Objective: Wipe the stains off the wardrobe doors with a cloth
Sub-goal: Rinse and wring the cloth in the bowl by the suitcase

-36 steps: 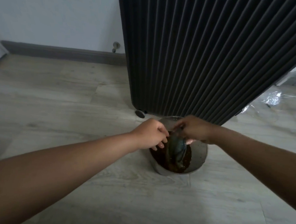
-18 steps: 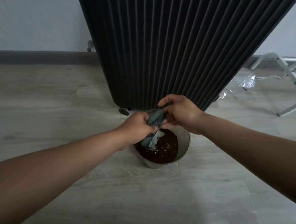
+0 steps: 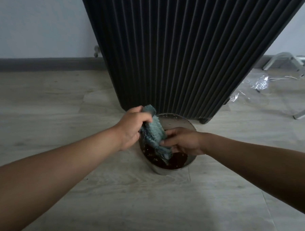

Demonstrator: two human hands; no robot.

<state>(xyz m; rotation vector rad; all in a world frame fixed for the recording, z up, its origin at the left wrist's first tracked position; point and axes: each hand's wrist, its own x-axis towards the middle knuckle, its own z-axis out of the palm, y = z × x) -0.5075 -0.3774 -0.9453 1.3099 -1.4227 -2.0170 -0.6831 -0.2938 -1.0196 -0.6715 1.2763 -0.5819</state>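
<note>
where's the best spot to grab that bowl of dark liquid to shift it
Take the bowl by its rim at two opposite sides, coming down from above: it is round, open-topped, shows no handles and holds dark liquid, so a level lift probably spills least. The far rim is bare.

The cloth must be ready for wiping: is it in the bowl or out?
Mostly out: left hand and right hand hold the cloth above the bowl; its lower end hangs inside.

Ribbed dark wardrobe close behind bowl, open floor in front, white frame far right
</note>
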